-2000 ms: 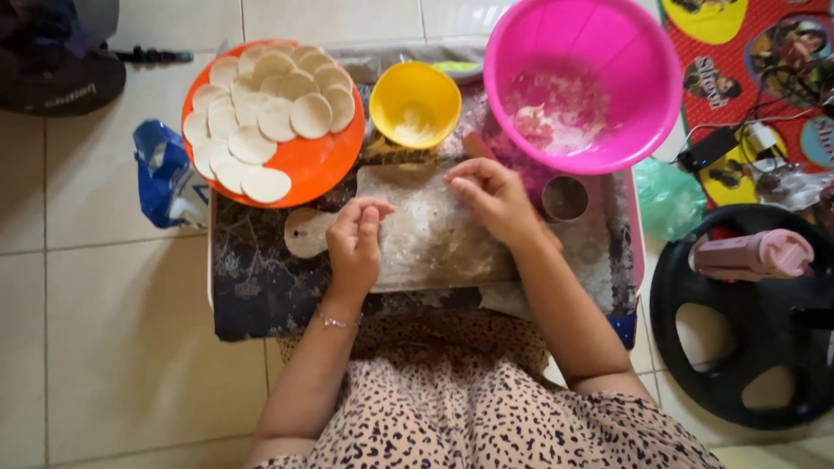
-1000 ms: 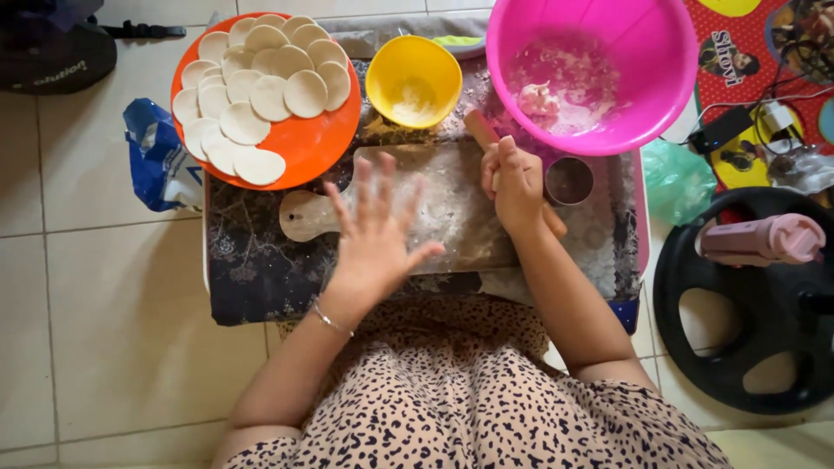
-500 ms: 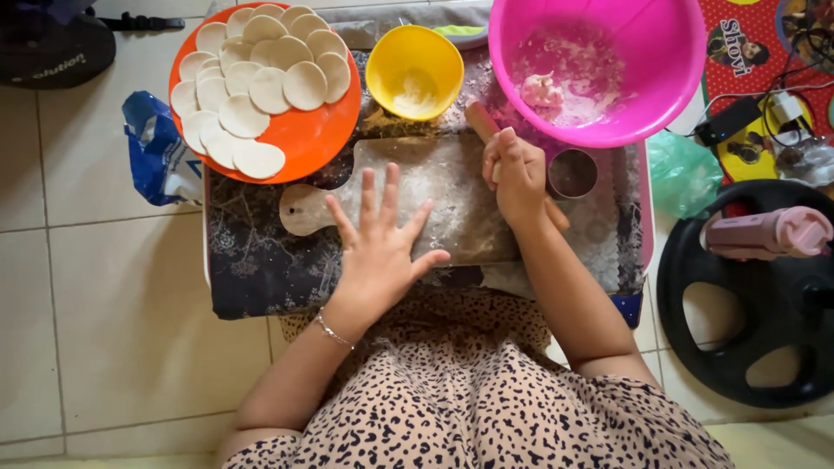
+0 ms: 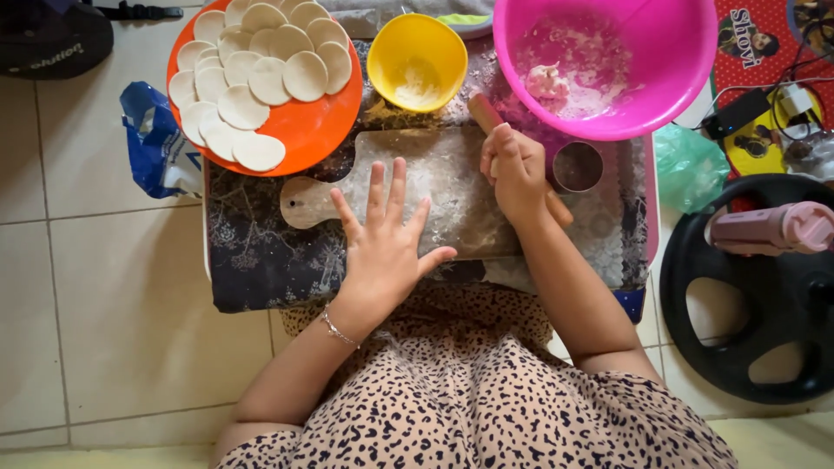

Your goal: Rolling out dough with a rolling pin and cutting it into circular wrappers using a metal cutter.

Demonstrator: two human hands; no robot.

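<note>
Since 0.5 s ago the splayed left hand (image 4: 385, 246) has barely shifted on the floured wooden board (image 4: 452, 195); the right hand (image 4: 519, 176) grips the diagonal wooden rolling pin (image 4: 483, 111).

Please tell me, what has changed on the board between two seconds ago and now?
The left hand left the dough and now lies flat, fingers spread, on the floured wooden board. The right hand took hold of the rolling pin. The orange plate and both bowls stayed.
</note>
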